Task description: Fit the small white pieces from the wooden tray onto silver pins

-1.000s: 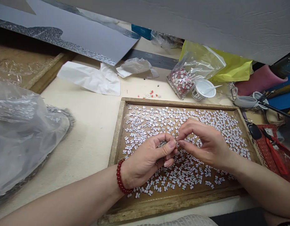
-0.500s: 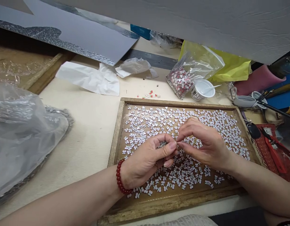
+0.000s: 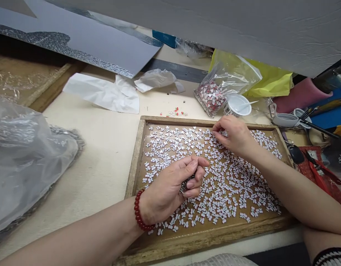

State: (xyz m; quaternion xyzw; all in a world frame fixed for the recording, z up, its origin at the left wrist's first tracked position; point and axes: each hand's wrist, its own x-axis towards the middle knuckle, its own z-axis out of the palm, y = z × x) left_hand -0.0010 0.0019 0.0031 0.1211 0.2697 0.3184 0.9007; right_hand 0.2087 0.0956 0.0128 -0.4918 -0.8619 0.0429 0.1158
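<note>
1. Sprawling at the far left, there it was, a cloudy plastic bag [image 3: 32, 159], slumped on the pale tabletop [image 3: 95, 147].
2. Next along, crumpled white paper [image 3: 104, 94] lay beyond the work, near the back.
3. Then came the left hand [image 3: 170, 181], a dark red bead bracelet [image 3: 137, 212] round its wrist; its fingers were curled inward, clasping a clump of small metal bits [image 3: 183, 186] in the palm.
4. Under both hands spread the wooden tray [image 3: 134, 159], its floor strewn with little white pieces [image 3: 217, 207], many of them like paired rounds.
5. Just past the tray's far rim, a clear bag [image 3: 210, 96] sat with red and white bits inside.
6. And the right hand [image 3: 234, 135]! It was over the tray's far part, thumb and forefinger close together right by the pieces; whether it pinched one, I couldn't tell from where I stood.
7. Behind that hand stood a white cup [image 3: 241, 105], a thin stick across it.
8. Off to the right, beside the tray, lay a red-handled tool [image 3: 318, 177].
</note>
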